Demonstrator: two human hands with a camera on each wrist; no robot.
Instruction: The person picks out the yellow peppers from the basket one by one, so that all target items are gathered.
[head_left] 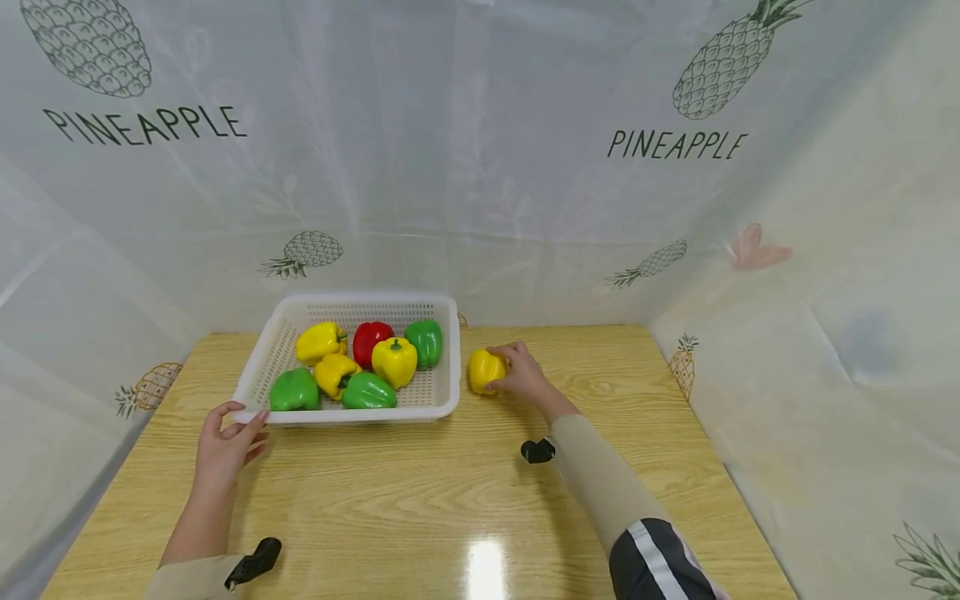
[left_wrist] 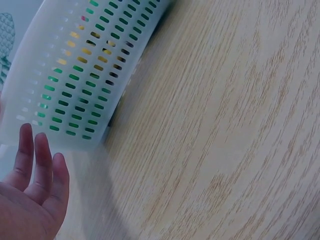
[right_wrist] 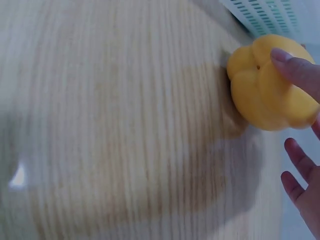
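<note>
A white perforated plastic basket point(head_left: 405, 414) stands at the back left of the table with several bell peppers in it: a red one point(head_left: 369, 343), yellow ones such as the upright yellow bell pepper point(head_left: 394, 363), and green ones such as the green bell pepper point(head_left: 295, 390). At the basket's front left corner, my left hand point(head_left: 225, 442) pinches the rim between thumb and fingers; its other fingers stick out below. Just right of the basket, my right hand point(head_left: 522, 375) grips another yellow bell pepper point(right_wrist: 267, 95) from its right side, thumb across its lobed end.
The wooden table point(head_left: 420, 500) runs up to a pale curtain point(head_left: 480, 183) printed with pineapples at the back and sides. Black camera mounts point(head_left: 537, 451) sit at both wrists. Light glares off the table's front middle.
</note>
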